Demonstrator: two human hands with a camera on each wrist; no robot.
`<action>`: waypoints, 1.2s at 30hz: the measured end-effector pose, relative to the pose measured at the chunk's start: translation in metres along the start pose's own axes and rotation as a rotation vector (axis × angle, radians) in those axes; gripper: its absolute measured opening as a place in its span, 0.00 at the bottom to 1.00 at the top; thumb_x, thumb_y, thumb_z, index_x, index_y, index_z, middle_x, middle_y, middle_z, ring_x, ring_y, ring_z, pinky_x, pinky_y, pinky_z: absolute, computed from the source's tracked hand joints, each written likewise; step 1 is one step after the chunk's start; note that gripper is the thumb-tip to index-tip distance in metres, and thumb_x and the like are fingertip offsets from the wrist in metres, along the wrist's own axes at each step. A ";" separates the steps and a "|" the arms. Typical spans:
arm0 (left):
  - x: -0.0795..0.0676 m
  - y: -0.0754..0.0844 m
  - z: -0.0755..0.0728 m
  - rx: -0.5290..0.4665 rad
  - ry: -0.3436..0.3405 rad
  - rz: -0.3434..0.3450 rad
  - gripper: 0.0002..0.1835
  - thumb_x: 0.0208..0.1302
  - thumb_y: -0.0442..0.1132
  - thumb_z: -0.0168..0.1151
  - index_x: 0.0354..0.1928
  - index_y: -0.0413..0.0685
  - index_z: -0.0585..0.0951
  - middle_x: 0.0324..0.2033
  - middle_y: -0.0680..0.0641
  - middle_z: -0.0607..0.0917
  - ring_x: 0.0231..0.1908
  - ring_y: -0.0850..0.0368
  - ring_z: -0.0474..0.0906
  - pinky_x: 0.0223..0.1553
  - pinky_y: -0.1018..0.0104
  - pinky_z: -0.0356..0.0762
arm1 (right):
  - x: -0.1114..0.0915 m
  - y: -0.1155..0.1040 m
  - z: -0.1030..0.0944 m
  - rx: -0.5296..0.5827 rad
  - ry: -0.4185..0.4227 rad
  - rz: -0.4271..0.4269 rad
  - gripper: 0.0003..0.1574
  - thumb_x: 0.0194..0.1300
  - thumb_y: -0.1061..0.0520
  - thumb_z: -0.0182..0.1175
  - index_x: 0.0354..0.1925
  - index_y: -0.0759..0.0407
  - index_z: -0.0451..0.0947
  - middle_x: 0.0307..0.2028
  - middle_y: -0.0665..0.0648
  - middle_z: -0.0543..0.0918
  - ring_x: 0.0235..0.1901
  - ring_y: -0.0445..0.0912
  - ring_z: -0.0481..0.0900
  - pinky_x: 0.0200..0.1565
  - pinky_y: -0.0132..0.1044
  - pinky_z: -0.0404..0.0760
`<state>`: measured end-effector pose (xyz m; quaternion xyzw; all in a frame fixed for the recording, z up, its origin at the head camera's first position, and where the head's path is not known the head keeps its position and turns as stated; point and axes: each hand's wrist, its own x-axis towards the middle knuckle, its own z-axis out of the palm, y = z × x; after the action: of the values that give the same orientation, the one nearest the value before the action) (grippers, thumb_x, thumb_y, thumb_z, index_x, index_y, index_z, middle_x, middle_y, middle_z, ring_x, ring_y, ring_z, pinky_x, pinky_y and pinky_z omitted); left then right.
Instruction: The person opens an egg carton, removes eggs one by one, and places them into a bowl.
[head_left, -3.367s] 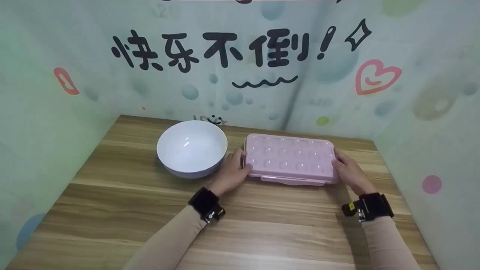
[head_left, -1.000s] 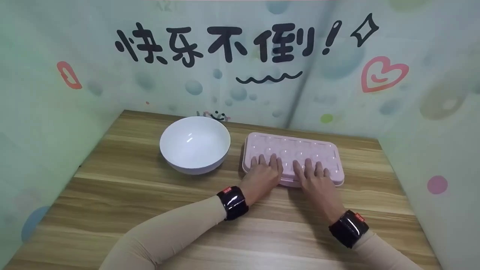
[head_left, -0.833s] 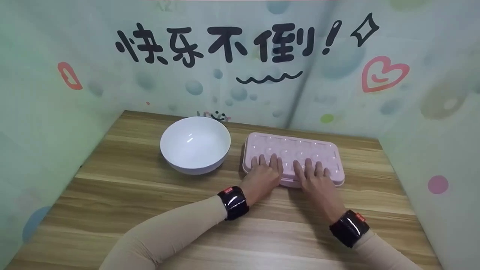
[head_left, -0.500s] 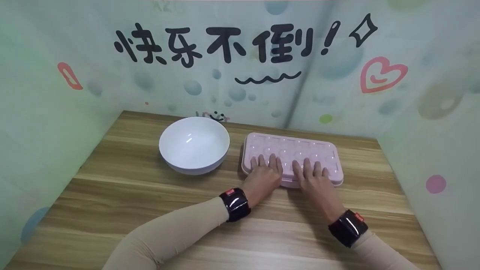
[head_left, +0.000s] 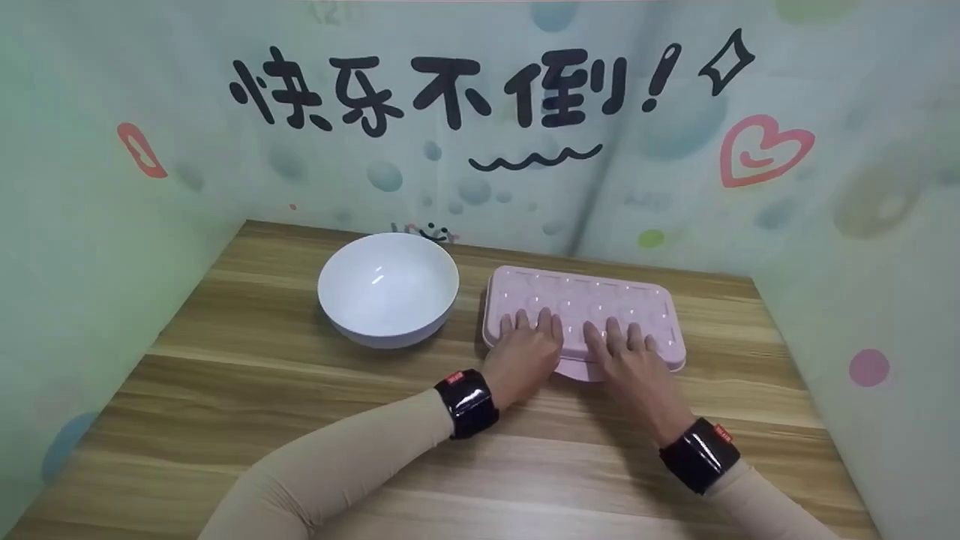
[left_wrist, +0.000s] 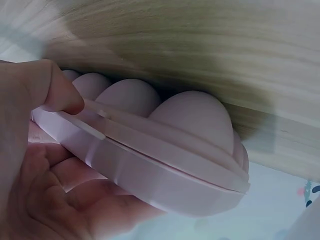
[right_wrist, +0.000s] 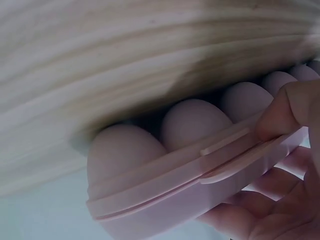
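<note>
A pink egg box [head_left: 525, 285] with a bumpy lid lies on the table, its lid down. My left hand [head_left: 525, 356] lays its fingers over the lid's front left part, and in the left wrist view the thumb [left_wrist: 65, 95] is at the front latch. To its right, my right hand [head_left: 637, 375] grips the front edge likewise, its thumb [right_wrist: 280, 117] on the latch [right_wrist: 235, 165]. The latch flap [head_left: 581, 370] juts out between the hands. Rounded egg cups [left_wrist: 195, 117] form the box's underside. The inside is hidden.
A white bowl [head_left: 386, 285] stands left of the egg box, apart from it, with nothing visible inside. The wood-grain table [head_left: 360, 405] meets a printed curtain [head_left: 525, 195] at the back and on both sides.
Both hands have moved from the egg box's two ends to its front edge. Within the last half second the front latch flap has swung outward. The lid remains down, and the bowl has not moved.
</note>
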<state>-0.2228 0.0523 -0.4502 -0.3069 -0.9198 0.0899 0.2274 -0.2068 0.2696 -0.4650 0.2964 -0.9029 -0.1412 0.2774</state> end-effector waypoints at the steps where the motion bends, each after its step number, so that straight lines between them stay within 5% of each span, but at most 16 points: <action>1: 0.000 -0.001 -0.001 -0.012 -0.014 0.006 0.23 0.77 0.36 0.52 0.69 0.37 0.78 0.60 0.38 0.85 0.49 0.38 0.87 0.48 0.46 0.88 | -0.001 0.000 0.000 0.006 0.003 -0.001 0.32 0.65 0.67 0.61 0.68 0.65 0.73 0.55 0.75 0.80 0.46 0.71 0.84 0.41 0.61 0.88; 11: -0.007 -0.015 -0.012 -0.080 -0.167 0.058 0.38 0.69 0.49 0.67 0.76 0.40 0.70 0.69 0.38 0.79 0.59 0.37 0.82 0.60 0.47 0.82 | 0.001 0.005 -0.005 0.157 0.020 0.022 0.29 0.72 0.57 0.65 0.69 0.59 0.77 0.57 0.72 0.83 0.48 0.71 0.85 0.40 0.62 0.89; 18: -0.023 -0.028 -0.014 -0.188 -0.087 0.043 0.35 0.71 0.48 0.66 0.77 0.47 0.70 0.71 0.39 0.77 0.68 0.39 0.76 0.72 0.48 0.72 | 0.000 0.013 -0.011 0.248 0.042 0.048 0.27 0.73 0.57 0.65 0.68 0.57 0.80 0.57 0.70 0.86 0.50 0.71 0.86 0.43 0.62 0.88; 27: -0.042 -0.047 -0.011 -0.510 0.061 -0.194 0.52 0.69 0.47 0.70 0.85 0.46 0.51 0.79 0.33 0.63 0.74 0.35 0.67 0.75 0.44 0.65 | 0.007 0.035 -0.028 0.316 0.108 0.014 0.31 0.64 0.59 0.65 0.66 0.58 0.81 0.53 0.68 0.88 0.48 0.67 0.88 0.43 0.61 0.88; 32: -0.049 -0.054 -0.007 -0.726 0.066 -0.322 0.58 0.69 0.47 0.71 0.85 0.39 0.41 0.81 0.30 0.56 0.78 0.35 0.60 0.78 0.39 0.57 | 0.010 0.048 -0.035 0.374 0.143 0.033 0.30 0.62 0.59 0.65 0.63 0.58 0.83 0.51 0.66 0.90 0.49 0.65 0.89 0.46 0.61 0.87; 36: -0.052 -0.057 -0.003 -0.855 0.045 -0.366 0.57 0.68 0.44 0.70 0.83 0.30 0.41 0.78 0.26 0.60 0.78 0.33 0.58 0.78 0.39 0.56 | 0.013 0.060 -0.039 0.430 0.186 0.051 0.28 0.60 0.61 0.66 0.60 0.59 0.84 0.48 0.64 0.90 0.49 0.63 0.88 0.46 0.60 0.87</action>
<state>-0.2147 -0.0243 -0.4489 -0.2077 -0.9081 -0.3458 0.1124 -0.2198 0.3051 -0.4033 0.3373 -0.8901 0.0892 0.2933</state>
